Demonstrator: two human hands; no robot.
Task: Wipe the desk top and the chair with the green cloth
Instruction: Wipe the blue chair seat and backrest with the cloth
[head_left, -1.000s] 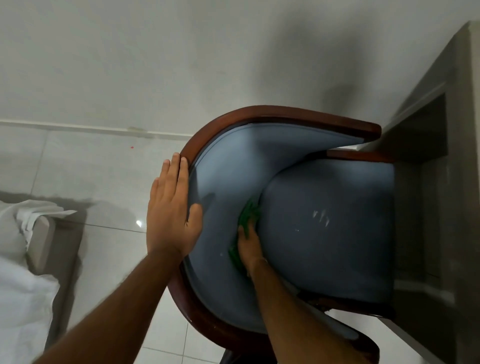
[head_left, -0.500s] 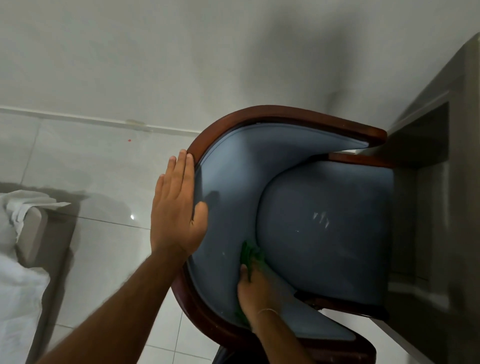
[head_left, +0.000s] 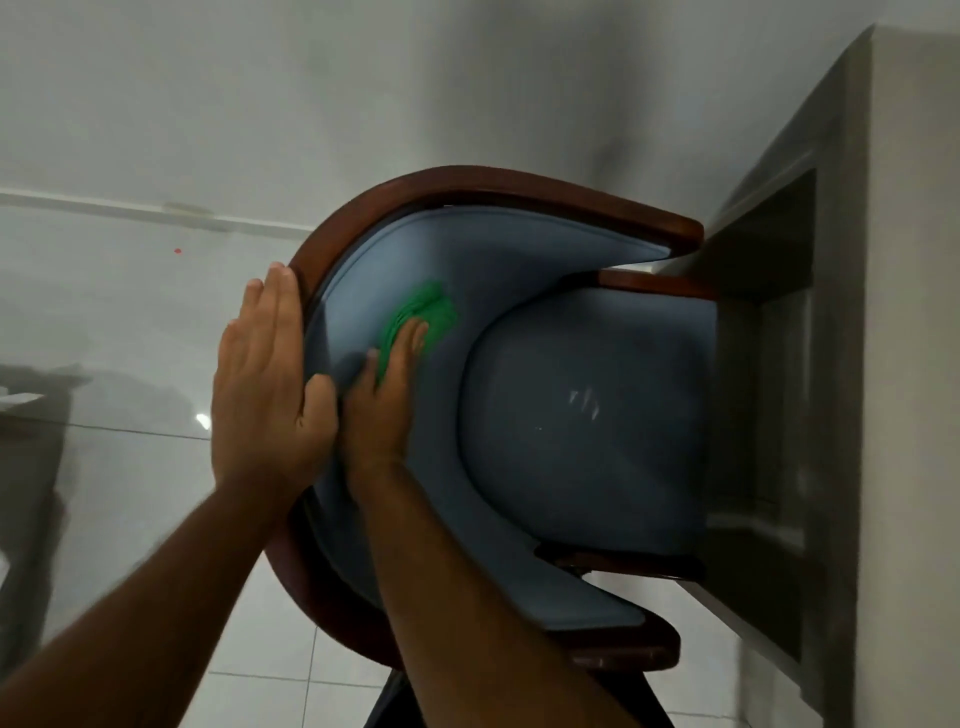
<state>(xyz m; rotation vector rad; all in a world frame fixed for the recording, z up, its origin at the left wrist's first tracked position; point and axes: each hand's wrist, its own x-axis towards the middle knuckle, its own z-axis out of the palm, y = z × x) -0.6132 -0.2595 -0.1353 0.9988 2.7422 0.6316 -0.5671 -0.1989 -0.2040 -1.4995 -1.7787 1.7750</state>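
The chair (head_left: 587, 410) has a curved dark wooden rim and blue-grey padding, and its seat is pushed under the desk (head_left: 904, 322) at the right. My right hand (head_left: 382, 400) presses the green cloth (head_left: 428, 312) flat against the inner padded backrest, high up near the rim. My left hand (head_left: 265, 384) lies flat over the outside of the backrest's wooden rim, fingers together, thumb hooked over the padded edge. Part of the cloth is hidden under my right fingers.
White floor tiles (head_left: 130, 467) stretch to the left, with a white wall (head_left: 363, 88) and skirting behind the chair. A blurred dark and white piece of furniture (head_left: 26, 447) sits at the far left edge. The grey desk has an open recess facing the chair.
My right hand has swept the green cloth from the low crease beside the seat up the backrest toward the rim. My left hand has stayed on the chair's back.
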